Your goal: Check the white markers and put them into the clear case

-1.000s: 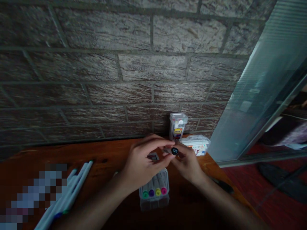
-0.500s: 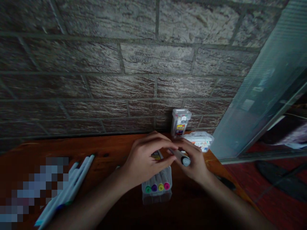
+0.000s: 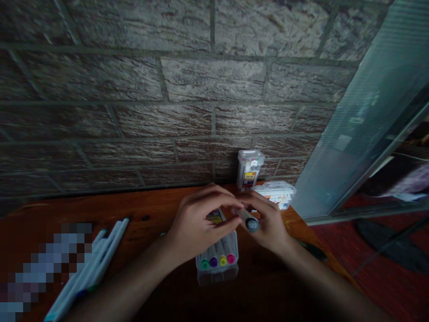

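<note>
A white marker (image 3: 248,219) with a dark grey end reading "120" is between my two hands, above the table. My left hand (image 3: 197,219) pinches it at the far part with thumb and fingertips. My right hand (image 3: 268,221) is closed round its other side, with some fingers hidden behind it. Beneath my left hand lies a clear plastic marker case (image 3: 217,270) holding several markers, whose green, purple, yellow and pink ends face me. My left hand covers part of the case and its yellow label.
Several white markers (image 3: 97,255) lie on the wooden table (image 3: 150,203) at left, beside a pixelated patch. A filled clear marker case (image 3: 250,170) stands upright by the brick wall (image 3: 187,120). Another clear case (image 3: 279,194) lies near the table's right edge, and a dark object (image 3: 313,251) nearby.
The marker has turned slightly, so the number on its end now faces me. Both hands keep their hold. The whole view has shifted a little.
</note>
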A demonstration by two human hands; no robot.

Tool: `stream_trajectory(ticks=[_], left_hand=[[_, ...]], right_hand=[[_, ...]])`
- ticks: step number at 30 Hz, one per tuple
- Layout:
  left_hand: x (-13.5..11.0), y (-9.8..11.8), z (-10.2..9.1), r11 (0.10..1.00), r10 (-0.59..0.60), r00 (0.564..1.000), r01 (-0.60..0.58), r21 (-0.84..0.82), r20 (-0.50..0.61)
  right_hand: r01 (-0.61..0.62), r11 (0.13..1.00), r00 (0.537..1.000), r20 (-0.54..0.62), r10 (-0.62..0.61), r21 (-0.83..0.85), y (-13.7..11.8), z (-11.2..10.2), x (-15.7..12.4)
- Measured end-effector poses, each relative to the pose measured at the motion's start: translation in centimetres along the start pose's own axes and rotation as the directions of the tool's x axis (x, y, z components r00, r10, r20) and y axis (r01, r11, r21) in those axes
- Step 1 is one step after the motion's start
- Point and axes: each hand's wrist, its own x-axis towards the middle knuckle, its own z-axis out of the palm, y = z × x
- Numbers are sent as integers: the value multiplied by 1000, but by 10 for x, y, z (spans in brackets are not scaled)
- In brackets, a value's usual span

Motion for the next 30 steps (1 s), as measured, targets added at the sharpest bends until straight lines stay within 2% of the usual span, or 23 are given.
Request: stream_trajectory(ticks=[19,30], left_hand=[[1,2,0,1000,-2,1000,2,9,-5],[-1,1,-1,1000,-13,1000,13,13,-15]], right_hand=[[-23,1000,1000,-3,23,-8,3,0,-2],[7,1000,1000,-15,-7,-3,3,3,0]])
